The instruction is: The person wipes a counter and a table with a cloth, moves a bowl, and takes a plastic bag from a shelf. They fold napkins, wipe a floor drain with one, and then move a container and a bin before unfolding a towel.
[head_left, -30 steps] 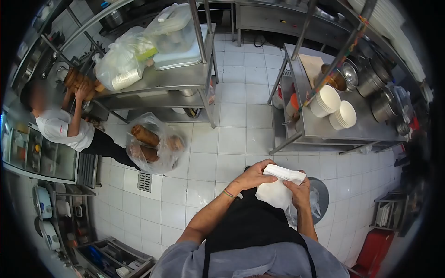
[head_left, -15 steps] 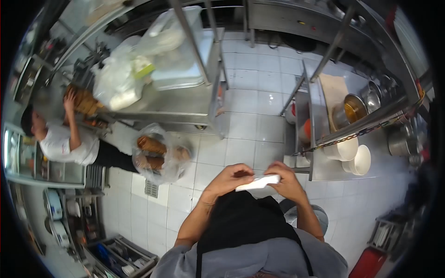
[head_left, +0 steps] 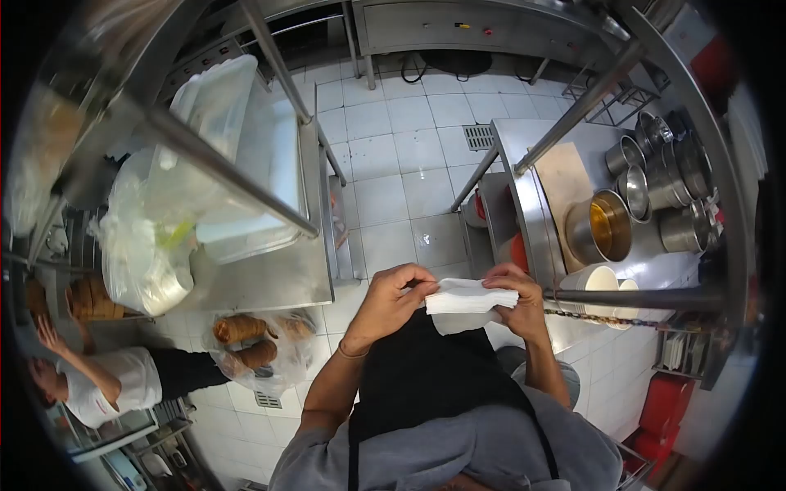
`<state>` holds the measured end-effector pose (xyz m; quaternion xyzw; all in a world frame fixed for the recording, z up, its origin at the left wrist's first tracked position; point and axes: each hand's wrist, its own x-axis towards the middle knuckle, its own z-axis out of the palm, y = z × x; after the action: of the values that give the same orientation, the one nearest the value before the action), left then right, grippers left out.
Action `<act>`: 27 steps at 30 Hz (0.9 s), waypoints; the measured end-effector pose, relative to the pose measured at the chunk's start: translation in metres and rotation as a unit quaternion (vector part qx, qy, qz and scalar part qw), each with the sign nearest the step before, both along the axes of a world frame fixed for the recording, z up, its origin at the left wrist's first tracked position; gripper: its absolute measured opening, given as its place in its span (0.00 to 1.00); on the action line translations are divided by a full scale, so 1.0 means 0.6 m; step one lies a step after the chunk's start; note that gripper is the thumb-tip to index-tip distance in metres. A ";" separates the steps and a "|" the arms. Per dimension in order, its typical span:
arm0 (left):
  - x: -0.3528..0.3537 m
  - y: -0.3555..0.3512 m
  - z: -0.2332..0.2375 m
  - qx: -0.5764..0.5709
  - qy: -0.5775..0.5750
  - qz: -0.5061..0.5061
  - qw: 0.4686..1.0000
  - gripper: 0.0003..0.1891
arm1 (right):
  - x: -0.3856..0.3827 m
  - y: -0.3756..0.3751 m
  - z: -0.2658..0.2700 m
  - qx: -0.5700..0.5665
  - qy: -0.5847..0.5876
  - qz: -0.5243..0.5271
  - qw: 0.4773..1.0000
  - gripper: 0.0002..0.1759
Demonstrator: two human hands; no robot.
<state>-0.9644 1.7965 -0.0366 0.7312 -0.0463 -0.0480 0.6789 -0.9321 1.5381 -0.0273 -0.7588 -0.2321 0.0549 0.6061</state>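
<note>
A stack of folded white paper napkins (head_left: pixel 471 303) is held up before the black apron (head_left: pixel 434 385), its layered edge facing me. My left hand (head_left: pixel 395 301) pinches the left end between thumb and fingers. At the other end, my right hand (head_left: pixel 519 303) grips the stack with the fingers over the top. A thin whitish flap hangs below it, overlapping the apron.
On the left a steel table (head_left: pixel 246 286) bears plastic bags (head_left: pixel 147 245) and a clear tub (head_left: pixel 213 123). Bread loaves in a bag (head_left: pixel 254 348) are low beside a co-worker (head_left: pixel 106 376). Steel pots (head_left: pixel 598 225) and white bowls (head_left: pixel 594 282) occupy the right table.
My view has moved forward between the tables and turned. The napkin stack now shows wider and more of its layers, and my hands are farther apart. The co-worker's hand has come off the loaves.
</note>
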 end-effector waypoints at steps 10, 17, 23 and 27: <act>0.287 -0.038 -0.136 -0.304 0.076 -0.125 0.941 0.43 | 0.194 0.007 -0.071 0.104 0.100 -0.203 0.969 0.33; 0.459 0.004 -0.130 -0.104 0.112 -0.008 0.988 0.21 | 0.407 0.093 -0.086 0.084 0.169 -0.114 0.975 0.48; 0.591 0.081 -0.136 -0.132 0.078 0.056 0.987 0.20 | 0.586 0.151 -0.109 0.144 0.316 -0.030 0.937 0.45; 0.704 0.116 -0.150 -0.164 0.112 0.081 0.977 0.19 | 0.705 0.187 -0.117 0.114 0.346 0.029 0.931 0.35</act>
<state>-0.5417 1.8659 -0.1269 0.6011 0.0827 -0.0662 0.7921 -0.5088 1.6503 -0.0972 -0.6113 -0.0347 0.3044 0.7296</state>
